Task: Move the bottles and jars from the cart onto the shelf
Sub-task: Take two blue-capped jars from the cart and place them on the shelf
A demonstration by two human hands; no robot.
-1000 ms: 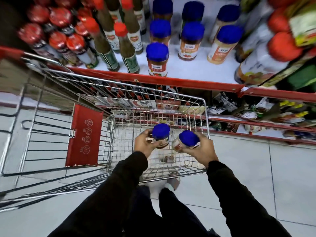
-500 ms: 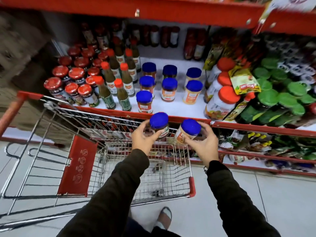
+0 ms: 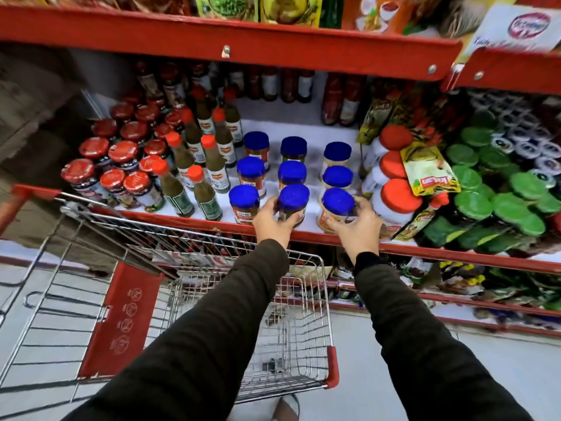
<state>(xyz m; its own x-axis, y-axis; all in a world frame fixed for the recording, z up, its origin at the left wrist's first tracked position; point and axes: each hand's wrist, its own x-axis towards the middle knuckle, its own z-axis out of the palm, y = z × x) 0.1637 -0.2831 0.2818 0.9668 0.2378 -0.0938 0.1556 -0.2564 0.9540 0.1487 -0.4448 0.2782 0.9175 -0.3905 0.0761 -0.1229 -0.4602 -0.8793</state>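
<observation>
Blue-lidded jars (image 3: 294,171) fill the white shelf (image 3: 306,129) with its red front edge. Left of them, red-capped green bottles (image 3: 209,156); right of them, green lids (image 3: 498,205). Silver wire cart (image 3: 315,299), red trim, below.

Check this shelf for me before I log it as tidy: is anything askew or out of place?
Yes. On the right, a yellow-green pouch lies tilted across the orange-lidded jars instead of standing with other pouches. The blue-lidded jars stand upright in rows; the left hand and right hand each hold one at the front edge. No spills visible.
</observation>
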